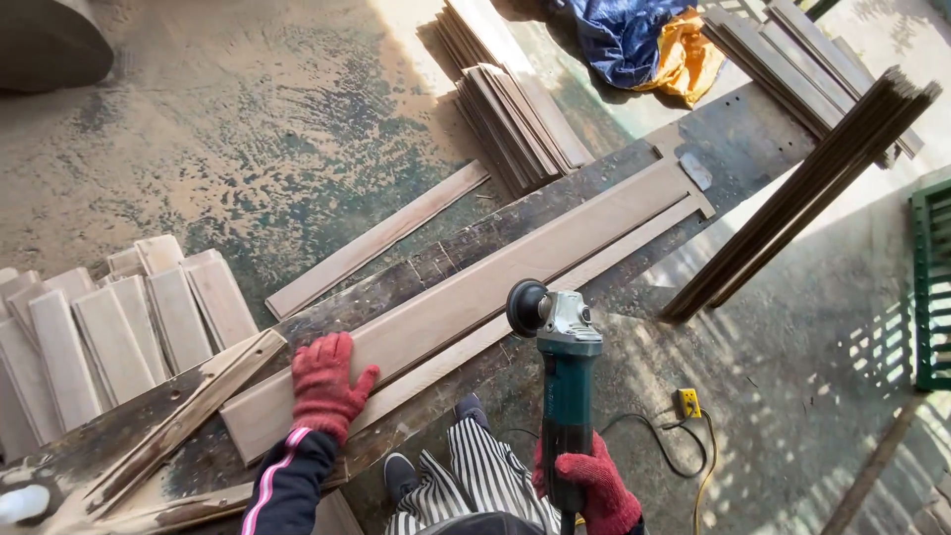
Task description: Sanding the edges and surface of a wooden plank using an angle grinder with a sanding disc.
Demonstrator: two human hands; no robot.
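Left hand [322,384] flat on the plank [466,302] — right hand [592,485] clenched round the grinder [565,372].

We see hard sunlight from the upper right, long slatted shadows on the floor [842,347], glare washing out the top right corner; picture sharp throughout, slight wide-angle bending at the edges, upper left dimmer
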